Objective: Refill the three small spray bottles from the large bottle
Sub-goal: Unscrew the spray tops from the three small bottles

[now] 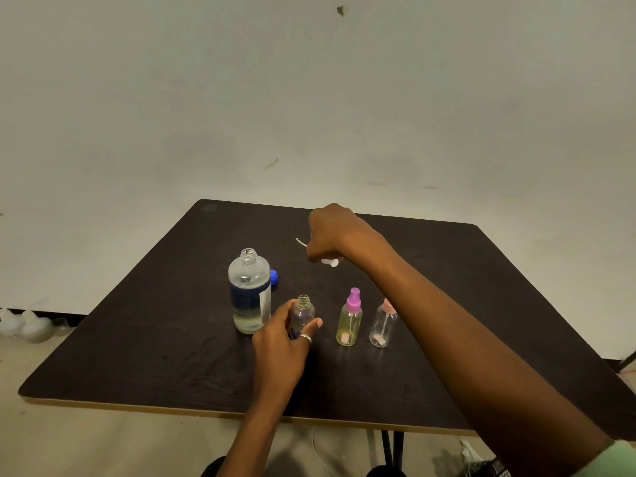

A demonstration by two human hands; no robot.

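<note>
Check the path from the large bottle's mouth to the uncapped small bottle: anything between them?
Nothing visible. The large bottle stands uncapped beside the open small bottle, which the left hand grips. The blue cap lies behind the large bottle. The right hand holds the removed sprayer farther back.

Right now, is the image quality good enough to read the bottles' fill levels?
Head view: dim, even light, no harsh glare; wide-angle bends the table edges; large bottle level readable, yellow spray bottle clear; right forearm partly covers the pink-capped bottle.
</note>
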